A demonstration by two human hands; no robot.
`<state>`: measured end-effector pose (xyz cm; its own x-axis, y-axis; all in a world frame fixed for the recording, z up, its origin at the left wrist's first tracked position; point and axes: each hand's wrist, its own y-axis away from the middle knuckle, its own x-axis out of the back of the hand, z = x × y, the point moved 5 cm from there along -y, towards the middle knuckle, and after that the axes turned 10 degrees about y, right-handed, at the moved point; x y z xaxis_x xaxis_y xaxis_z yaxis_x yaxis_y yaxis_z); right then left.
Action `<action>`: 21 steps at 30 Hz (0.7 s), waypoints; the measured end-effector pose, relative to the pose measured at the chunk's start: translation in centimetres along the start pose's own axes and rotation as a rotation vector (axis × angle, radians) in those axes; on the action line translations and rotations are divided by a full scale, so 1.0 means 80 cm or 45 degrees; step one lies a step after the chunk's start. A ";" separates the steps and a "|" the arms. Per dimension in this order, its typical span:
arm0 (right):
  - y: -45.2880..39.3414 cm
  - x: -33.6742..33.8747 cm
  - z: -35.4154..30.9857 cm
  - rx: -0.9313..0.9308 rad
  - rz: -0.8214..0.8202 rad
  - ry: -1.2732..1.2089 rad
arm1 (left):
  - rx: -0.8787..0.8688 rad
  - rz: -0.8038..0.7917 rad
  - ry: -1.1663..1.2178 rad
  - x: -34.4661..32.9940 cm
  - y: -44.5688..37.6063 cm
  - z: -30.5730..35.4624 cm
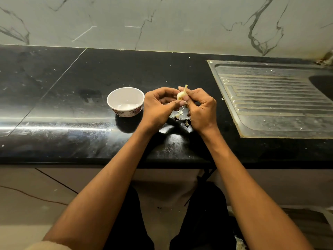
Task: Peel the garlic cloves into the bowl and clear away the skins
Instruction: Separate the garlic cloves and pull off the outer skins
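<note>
No writing or brand could be read anywhere. Both hands, the left hand [158, 105] and right hand [201, 109], pinched one garlic clove [181, 95] between curled fingers, just right of the floral-rimmed bowl [125, 101]. Skins [178, 115] lay on the black countertop [63, 98] beneath, partly hidden by the hands. The steel sink drainboard [273, 100] was cut off at right.

Black counter [54, 98], marble wall [162, 20], steel drainboard [273, 100].
</note>
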<state>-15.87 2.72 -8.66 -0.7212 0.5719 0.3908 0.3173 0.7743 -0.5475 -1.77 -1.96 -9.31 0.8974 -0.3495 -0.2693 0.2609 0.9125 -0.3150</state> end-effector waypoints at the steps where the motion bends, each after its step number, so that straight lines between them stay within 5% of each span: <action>1: 0.000 -0.001 0.001 -0.009 -0.015 -0.014 | 0.002 0.009 0.009 0.001 0.000 -0.001; 15: 0.000 -0.001 0.002 -0.028 0.083 0.103 | 0.067 0.152 -0.109 0.006 -0.009 -0.006; 21: 0.001 0.003 -0.002 -0.008 0.169 0.134 | 0.076 0.060 -0.144 0.003 -0.009 -0.011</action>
<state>-15.94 2.98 -8.47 -0.6044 0.6940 0.3911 0.4092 0.6917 -0.5950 -2.05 -2.90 -9.93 0.9426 -0.2830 -0.1772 0.2354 0.9396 -0.2484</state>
